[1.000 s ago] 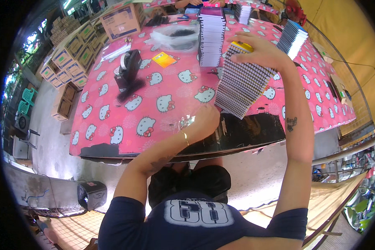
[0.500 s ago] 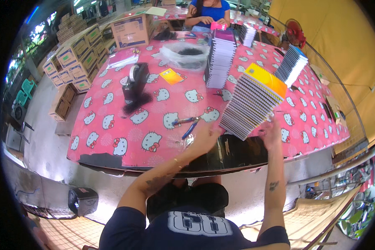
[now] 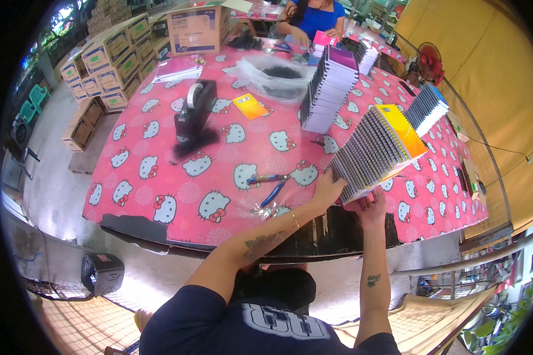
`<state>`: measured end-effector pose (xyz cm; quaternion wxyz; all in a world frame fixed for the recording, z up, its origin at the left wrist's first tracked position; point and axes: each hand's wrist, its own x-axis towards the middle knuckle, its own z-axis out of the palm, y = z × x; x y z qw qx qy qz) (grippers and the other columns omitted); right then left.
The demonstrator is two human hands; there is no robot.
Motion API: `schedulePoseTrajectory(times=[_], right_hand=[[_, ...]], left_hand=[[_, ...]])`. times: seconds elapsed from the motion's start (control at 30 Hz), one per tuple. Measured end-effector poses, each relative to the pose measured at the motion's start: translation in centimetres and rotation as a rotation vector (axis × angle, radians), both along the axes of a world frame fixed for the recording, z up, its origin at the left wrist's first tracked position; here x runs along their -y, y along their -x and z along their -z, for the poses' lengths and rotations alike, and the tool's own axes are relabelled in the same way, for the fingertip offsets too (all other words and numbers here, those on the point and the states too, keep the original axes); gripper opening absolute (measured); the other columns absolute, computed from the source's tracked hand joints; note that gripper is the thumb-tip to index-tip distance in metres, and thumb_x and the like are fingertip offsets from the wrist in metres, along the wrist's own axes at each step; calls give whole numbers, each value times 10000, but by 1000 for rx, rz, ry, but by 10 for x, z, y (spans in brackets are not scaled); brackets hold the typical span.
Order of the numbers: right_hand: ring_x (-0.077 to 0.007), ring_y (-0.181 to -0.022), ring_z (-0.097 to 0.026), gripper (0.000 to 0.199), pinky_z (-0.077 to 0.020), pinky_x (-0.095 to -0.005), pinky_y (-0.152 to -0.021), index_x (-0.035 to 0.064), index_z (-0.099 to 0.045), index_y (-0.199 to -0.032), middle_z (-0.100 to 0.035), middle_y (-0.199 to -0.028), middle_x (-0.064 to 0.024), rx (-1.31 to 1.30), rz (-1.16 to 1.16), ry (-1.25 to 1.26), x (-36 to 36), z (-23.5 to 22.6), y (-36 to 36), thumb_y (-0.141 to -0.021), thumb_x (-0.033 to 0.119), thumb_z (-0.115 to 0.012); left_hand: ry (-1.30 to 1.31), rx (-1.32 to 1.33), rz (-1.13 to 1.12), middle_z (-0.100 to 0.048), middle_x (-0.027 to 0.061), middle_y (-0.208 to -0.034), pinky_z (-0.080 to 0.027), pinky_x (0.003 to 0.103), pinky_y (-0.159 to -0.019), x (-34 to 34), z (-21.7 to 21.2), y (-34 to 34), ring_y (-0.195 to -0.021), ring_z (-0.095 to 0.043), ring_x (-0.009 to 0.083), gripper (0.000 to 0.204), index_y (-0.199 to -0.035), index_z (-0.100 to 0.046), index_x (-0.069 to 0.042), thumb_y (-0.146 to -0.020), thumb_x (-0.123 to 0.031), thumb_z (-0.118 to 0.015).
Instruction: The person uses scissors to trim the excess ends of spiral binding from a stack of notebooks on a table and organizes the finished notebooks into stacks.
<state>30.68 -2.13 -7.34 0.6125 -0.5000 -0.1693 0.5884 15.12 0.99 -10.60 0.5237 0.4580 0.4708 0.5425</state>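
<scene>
A tall stack of spiral notebooks [image 3: 370, 157] with yellow covers stands near the table's front edge, leaning to the right. My left hand [image 3: 330, 190] is closed against its lower left side, at the spiral edges. At the bottom of its near side, my right hand [image 3: 371, 207] has its fingers curled against the lowest notebooks. The fingertips of both hands are partly hidden. To the left of my left hand lie blue-handled pliers [image 3: 272, 188] on the pink patterned tablecloth [image 3: 177, 228].
A stack of purple-covered notebooks [image 3: 331, 89], a blue-topped stack [image 3: 425, 111] and a plastic bag of black coils [image 3: 276, 77] stand farther back. A black tape dispenser [image 3: 195, 112], loose black strands [image 3: 196, 145] and a yellow cover [image 3: 250, 106] lie left. A co-worker [image 3: 314, 23] sits opposite.
Both hands have come in from beside the stack to its lower part and now touch it. The whole view has shifted slightly; the pliers and other stacks stay in place on the table.
</scene>
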Motion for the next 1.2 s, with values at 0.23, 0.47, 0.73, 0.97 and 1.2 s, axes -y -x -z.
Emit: schedulePoseTrajectory(times=[0.23, 0.47, 0.73, 0.97, 1.2], right_hand=[[-329, -1253, -402, 539, -385, -649, -1000, 153, -408, -1348, -407, -1298, -136, -63, 143, -54, -56, 25, 7, -918, 447, -550], [-284, -1079, -531, 424, -442, -604, -921, 139, -496, -1220, -528, -1177, -105, -109, 172, -70, -130, 33, 21, -929, 445, -528], [-270, -990, -564, 403, -495, -523, -823, 142, -516, -1193, -582, -1082, -102, -30, 252, -58, -193, 40, 24, -938, 454, -496], [-249, -1068, -519, 368, -479, -487, -800, 161, -515, -1198, -543, -1166, -84, -70, 80, -142, -225, 48, 18, -923, 405, -525], [-298, -962, -616, 416, -556, -467, -716, 94, -499, -1207, -590, -1093, -131, -76, 91, -160, -243, 56, 44, -953, 423, -483]], left_hand=[[-24, 124, 80, -635, 116, -1193, -422, 298, -949, -68, 16, -14, -1072, -575, 161, 444, -1310, -513, 51, -933, -177, -564], [-49, 188, 71, -588, 134, -1286, -383, 290, -1009, -132, 36, -14, -1166, -536, 174, 495, -1364, -466, 75, -961, -197, -558], [-42, 205, 31, -531, 160, -1368, -346, 296, -1062, -171, 21, -21, -1262, -482, 212, 535, -1380, -433, 92, -962, -220, -550], [-89, -81, -126, -488, 216, -1405, -297, 319, -1110, -186, 38, -28, -1308, -454, 274, 577, -1388, -412, 104, -969, -277, -523], [-88, -191, -246, -503, 262, -1371, -324, 356, -1104, -187, 37, -16, -1300, -465, 338, 559, -1356, -455, 102, -959, -289, -504]])
